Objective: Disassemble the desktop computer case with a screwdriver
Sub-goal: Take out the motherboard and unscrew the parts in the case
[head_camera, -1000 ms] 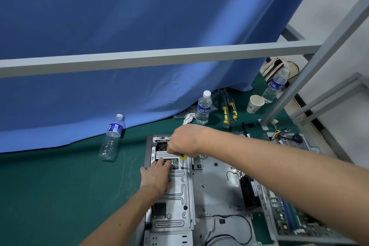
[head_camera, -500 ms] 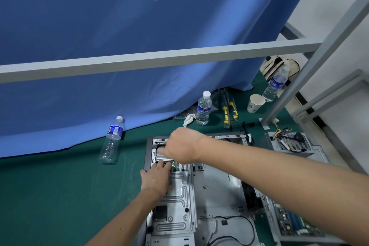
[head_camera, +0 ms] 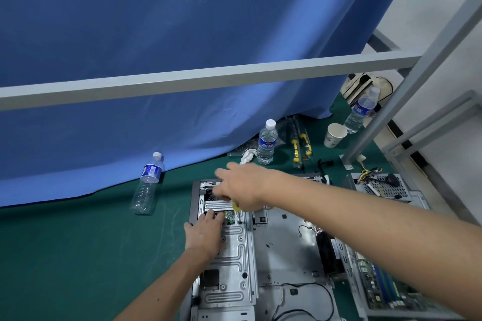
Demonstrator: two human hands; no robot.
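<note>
My right hand grips the yellow-handled screwdriver, tip down on the case's drive bracket, just beside my left hand's flat fingers.

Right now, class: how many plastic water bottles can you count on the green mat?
3. One bottle stands left of the computer case, one behind it by the blue curtain, one far right beside the paper cup. Others may be hidden.
</note>
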